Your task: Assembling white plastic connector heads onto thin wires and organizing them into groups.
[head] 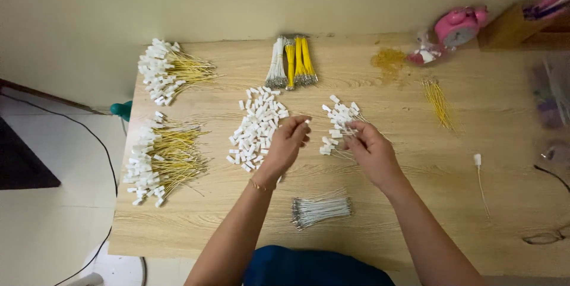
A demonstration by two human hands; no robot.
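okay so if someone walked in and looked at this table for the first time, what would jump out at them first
Probably the two hands at the table's middle: the left hand pinches a small white piece beside a loose pile of white connectors, while the right hand grips a cluster of white-capped wires. Next, the big heaps of yellow wires with white caps along the left edge, and the pink alarm clock at the far right corner.

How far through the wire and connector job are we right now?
Done: two piles of yellow wires fitted with white connectors, far left and near left. In hand: the left hand pinches something small and white, and the right hand holds white wires beside a small fitted pile. Left: loose connectors, a white wire bundle and tied bundles at the back.
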